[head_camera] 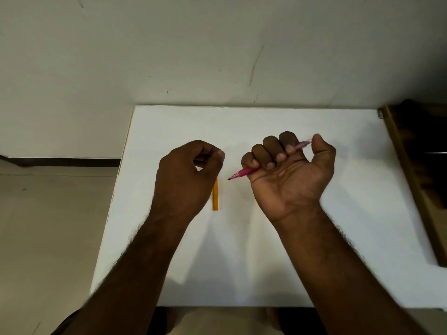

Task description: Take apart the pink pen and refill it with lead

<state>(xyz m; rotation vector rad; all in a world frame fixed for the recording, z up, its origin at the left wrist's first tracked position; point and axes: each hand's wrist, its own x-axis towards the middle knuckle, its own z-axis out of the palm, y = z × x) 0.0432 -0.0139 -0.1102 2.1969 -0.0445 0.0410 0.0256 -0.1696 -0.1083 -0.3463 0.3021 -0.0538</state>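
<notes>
The pink pen [244, 171] lies across the curled fingers of the right hand [287, 175], palm up, its dark tip pointing toward eight o'clock above the white table [338, 238]. At nine o'clock from it, the left hand [187, 175] is curled, fingertips pinched together; whether it holds anything is unclear. An orange lead case [215, 195] lies beneath that hand.

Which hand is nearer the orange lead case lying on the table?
Left. The left hand hovers right over the top end of the orange lead case, overlapping it in view. The right hand grips the pink pen, off to the side.
</notes>
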